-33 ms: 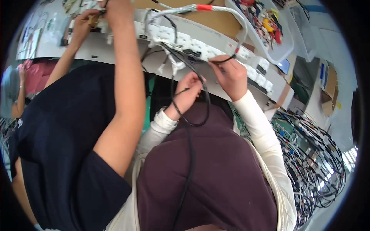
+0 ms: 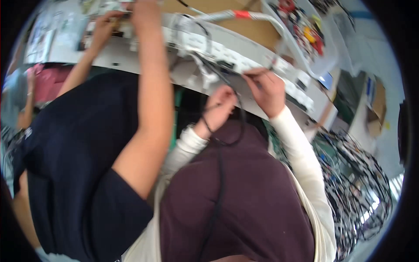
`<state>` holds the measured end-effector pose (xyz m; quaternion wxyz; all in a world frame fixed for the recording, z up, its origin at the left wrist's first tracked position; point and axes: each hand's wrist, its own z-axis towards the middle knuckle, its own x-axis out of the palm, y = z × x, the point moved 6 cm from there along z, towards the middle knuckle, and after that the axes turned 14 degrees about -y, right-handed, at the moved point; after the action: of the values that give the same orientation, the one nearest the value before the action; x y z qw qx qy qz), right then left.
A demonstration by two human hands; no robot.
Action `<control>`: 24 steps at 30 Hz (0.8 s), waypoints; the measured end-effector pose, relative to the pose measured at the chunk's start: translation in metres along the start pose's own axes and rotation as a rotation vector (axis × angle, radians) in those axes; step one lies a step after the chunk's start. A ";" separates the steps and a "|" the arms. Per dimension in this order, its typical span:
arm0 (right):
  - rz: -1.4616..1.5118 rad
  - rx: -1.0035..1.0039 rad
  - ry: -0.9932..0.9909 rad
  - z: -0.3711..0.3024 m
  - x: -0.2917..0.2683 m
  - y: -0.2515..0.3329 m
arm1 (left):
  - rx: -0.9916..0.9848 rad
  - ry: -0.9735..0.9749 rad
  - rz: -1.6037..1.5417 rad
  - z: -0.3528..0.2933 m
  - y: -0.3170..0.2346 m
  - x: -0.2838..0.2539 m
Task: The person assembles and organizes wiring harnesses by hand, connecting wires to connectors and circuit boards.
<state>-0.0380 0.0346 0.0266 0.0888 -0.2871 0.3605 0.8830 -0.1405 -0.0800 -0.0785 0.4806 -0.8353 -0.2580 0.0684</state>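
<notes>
My left hand (image 2: 219,109) is closed around a black cable (image 2: 221,170), which loops beside the fingers and hangs down over my dark top. To its right, my right hand (image 2: 269,91) pinches a thin dark wire end between thumb and fingertips. The wire appears to belong to a grey braided cable with a red band (image 2: 242,14) that arches above. Both hands are just in front of a long strip of white connector blocks (image 2: 235,61) along the bench edge. White connectors (image 2: 209,78) on leads dangle near my left hand. Motion blur softens the fingertips.
At my left a co-worker in a dark shirt (image 2: 87,153) reaches over the bench, one arm close to my left sleeve. A clear bin of colourful small parts (image 2: 301,32) stands at the back right. Bundled cables (image 2: 353,183) hang on the right, near a cardboard box (image 2: 377,105).
The whole scene has shifted slightly right in the picture and become more blurred. Both hands keep about the same hold and place at the connector strip.
</notes>
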 end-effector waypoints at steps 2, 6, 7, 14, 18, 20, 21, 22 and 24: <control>-0.021 -0.003 -0.009 0.003 -0.001 -0.003 | 0.070 0.042 0.007 0.000 -0.010 0.010; -0.013 0.061 0.008 0.001 0.008 -0.010 | -0.089 0.121 -0.053 0.000 0.016 0.004; -0.024 0.004 0.009 0.002 0.005 -0.003 | -0.084 0.116 -0.051 -0.004 0.013 0.006; -0.026 -0.095 0.070 0.000 -0.010 0.003 | -0.013 0.068 -0.002 -0.009 0.040 -0.005; 0.054 -0.068 0.075 0.004 -0.003 0.001 | -0.111 0.057 -0.067 -0.004 0.055 -0.007; 0.058 0.317 0.149 0.003 0.003 -0.011 | -0.076 0.056 -0.123 -0.002 0.053 -0.009; 0.063 0.463 0.141 0.004 0.004 -0.015 | -0.073 0.055 -0.125 -0.003 0.054 -0.011; 0.062 0.459 0.141 0.008 0.003 -0.015 | -0.076 0.059 -0.101 -0.003 0.050 -0.012; -0.067 0.510 0.197 0.012 0.003 -0.025 | -0.076 0.062 -0.078 -0.005 0.042 -0.015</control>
<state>-0.0364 0.0613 0.0172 0.1517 -0.3516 0.5686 0.7280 -0.1361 -0.1083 -0.1127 0.4586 -0.8441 -0.2776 0.0138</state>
